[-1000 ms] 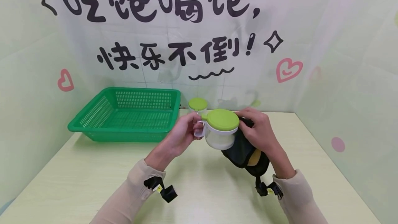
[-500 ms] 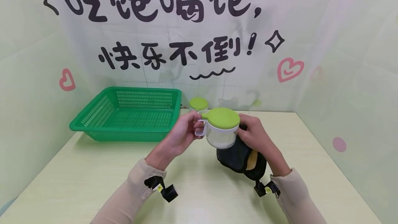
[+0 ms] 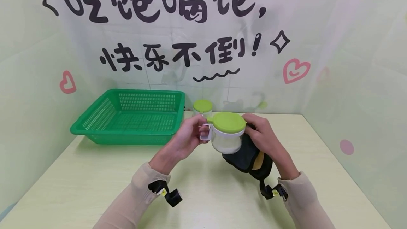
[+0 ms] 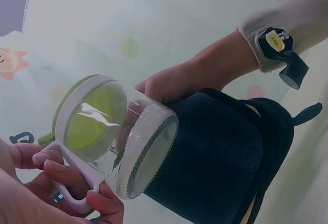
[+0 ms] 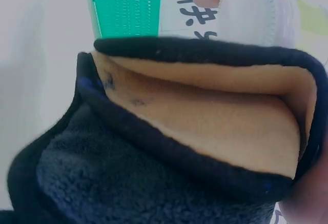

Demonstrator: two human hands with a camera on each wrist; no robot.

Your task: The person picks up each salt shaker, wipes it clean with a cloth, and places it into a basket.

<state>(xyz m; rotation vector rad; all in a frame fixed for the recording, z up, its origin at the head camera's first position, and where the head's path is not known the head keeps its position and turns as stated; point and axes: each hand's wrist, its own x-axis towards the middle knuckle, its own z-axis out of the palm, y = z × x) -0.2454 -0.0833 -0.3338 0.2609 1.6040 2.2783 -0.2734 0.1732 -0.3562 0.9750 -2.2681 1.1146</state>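
Observation:
My left hand (image 3: 188, 134) grips the white handle (image 4: 82, 185) of a clear glass seasoning jar (image 3: 226, 142) with a light-green lid (image 3: 229, 122). The jar is held above the table, its lid down. In the left wrist view the jar's ribbed glass base faces the camera. At the jar's right side, my right hand (image 3: 264, 133) holds a dark navy, fuzzy cloth mitt (image 3: 241, 154) with tan lining (image 5: 205, 111) and a hanging loop (image 4: 307, 114). The mitt lies against the glass. My right fingertips are partly hidden behind the jar and cloth.
A green plastic basket (image 3: 130, 139) with slotted sides stands at the back left of the pale table (image 3: 197, 193). Beside it, a second green-lidded jar (image 3: 202, 106) stands near the back edge, partly hidden by my left hand. Printed sheets (image 3: 178, 56) surround the table.
My right hand and the mitt shift slightly down, then slightly back up, along the jar's right side. The left hand keeps the jar nearly still.

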